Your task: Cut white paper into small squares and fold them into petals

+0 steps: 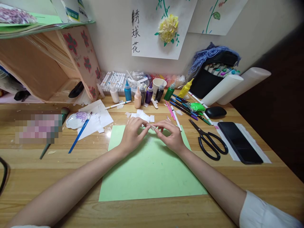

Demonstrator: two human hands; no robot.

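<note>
My left hand (134, 133) and my right hand (171, 134) meet above the far part of a light green sheet (152, 177). Between their fingertips they pinch a small white piece of paper (151, 126), partly hidden by the fingers. Both hands are closed on it, thumbs and forefingers pressed together. Just beyond my left hand lie several small white paper pieces (140, 114). A white marker (176, 117) rests close to my right hand, its lower end by the sheet's edge.
Black-handled scissors (210, 142) and a phone (239, 142) lie to the right. Paint bottles (149, 94) and a paper cup (158, 85) stand at the back. Leftward are a paintbrush (80, 131), a palette (73, 122) and white paper (104, 115). Pens (182, 106) lie behind the scissors.
</note>
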